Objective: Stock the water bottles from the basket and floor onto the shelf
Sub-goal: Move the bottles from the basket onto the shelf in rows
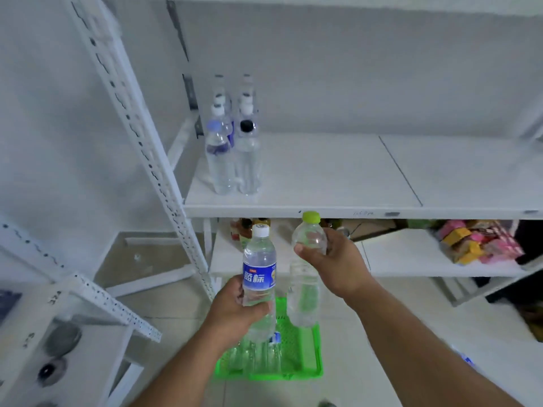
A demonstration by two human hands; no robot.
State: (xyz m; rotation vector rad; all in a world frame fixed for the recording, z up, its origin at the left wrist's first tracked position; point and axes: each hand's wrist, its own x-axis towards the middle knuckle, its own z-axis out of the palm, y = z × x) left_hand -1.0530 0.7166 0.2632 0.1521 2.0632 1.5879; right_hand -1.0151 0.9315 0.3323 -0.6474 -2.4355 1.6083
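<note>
White steel shelving against a pale wall, over a floor of light tiles. On the middle shelf, at its left end, two rows of water bottles running front to back, all upright; front pair capped blue and black, those behind capped white. To their right, bare white board with a seam across it. On the shelf below, dark small bottles at the back left and pink and yellow packets at the right. A second white rack at lower left, with grey round items on its board.

Held up in front of the shelf edge, two bottles, both near upright, caps up, long axes vertical. Left hand wrapped around the lower body of a blue-label bottle with a white cap, fingers curled round it. Right hand gripping a clear bottle with a green cap just under its shoulder, thumb and fingers closed round it, cap level with the shelf's front lip, bottle leaning slightly left at the top.

Below the hands, on the floor, a green basket with more bottles lying in its left part, blurred.
</note>
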